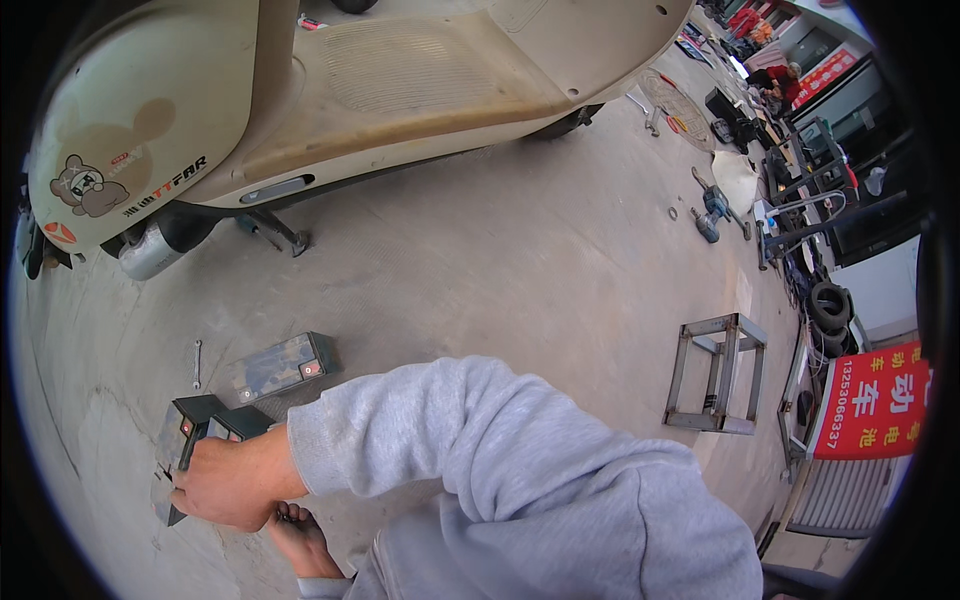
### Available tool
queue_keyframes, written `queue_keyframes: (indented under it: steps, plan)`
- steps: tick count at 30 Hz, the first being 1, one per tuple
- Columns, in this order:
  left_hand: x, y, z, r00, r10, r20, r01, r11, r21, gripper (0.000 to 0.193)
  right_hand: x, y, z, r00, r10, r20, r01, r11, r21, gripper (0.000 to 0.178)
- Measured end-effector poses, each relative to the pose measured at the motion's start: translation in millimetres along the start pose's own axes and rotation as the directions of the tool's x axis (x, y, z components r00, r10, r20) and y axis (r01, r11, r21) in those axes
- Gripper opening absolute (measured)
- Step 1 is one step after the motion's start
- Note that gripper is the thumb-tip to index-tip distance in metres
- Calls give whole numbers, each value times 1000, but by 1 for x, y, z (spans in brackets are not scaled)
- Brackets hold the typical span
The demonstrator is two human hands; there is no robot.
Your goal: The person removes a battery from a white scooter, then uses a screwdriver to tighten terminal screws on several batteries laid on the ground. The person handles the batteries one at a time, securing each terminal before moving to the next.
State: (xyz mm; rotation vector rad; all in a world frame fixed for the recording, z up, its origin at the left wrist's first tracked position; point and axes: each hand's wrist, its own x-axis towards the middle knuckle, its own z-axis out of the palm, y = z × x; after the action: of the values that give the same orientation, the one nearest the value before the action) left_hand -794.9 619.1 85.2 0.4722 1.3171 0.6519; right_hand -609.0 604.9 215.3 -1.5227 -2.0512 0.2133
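My right hand (232, 482) reaches across to the lower left in a grey sleeve, over a group of dark block-shaped batteries (192, 409). Its fingers are closed, with a thin dark piece (187, 449) beside them; what they grip is mostly hidden. Just below it, my left hand (302, 543) is curled with the palm side partly showing, and something small and dark lies in its fingers, too unclear to name. One more battery (282, 368), scuffed and with a red-marked terminal, lies apart behind the group. A small spanner (197, 364) rests on the floor beside it.
A beige scooter (400, 75) stands across the top on its stand (290, 237). To the right are a metal stool frame (715, 372), a cordless power tool (713, 212), tyres (829, 308) and a red sign (868, 405). A person in red (778, 82) is far off at upper right.
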Motion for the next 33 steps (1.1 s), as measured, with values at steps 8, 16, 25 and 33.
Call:
queue_keyframes:
  steps: [8,16,25,33]
  plan:
    - [-5,6,-12,1000,-14,-1,14,999,32,25,10,-1,-1,986,48,161,-42,998,-38,40]
    - [-9,-1,-3,1000,27,2,-27,1000,4,17,4,2,2,997,-59,49,60,998,-18,38]
    - [-11,-5,3,998,30,63,-28,999,-30,17,4,-2,9,988,-150,43,152,987,-44,42]
    - [-12,-6,3,997,33,69,-37,998,55,19,2,-4,7,996,-63,-60,59,995,-75,38]
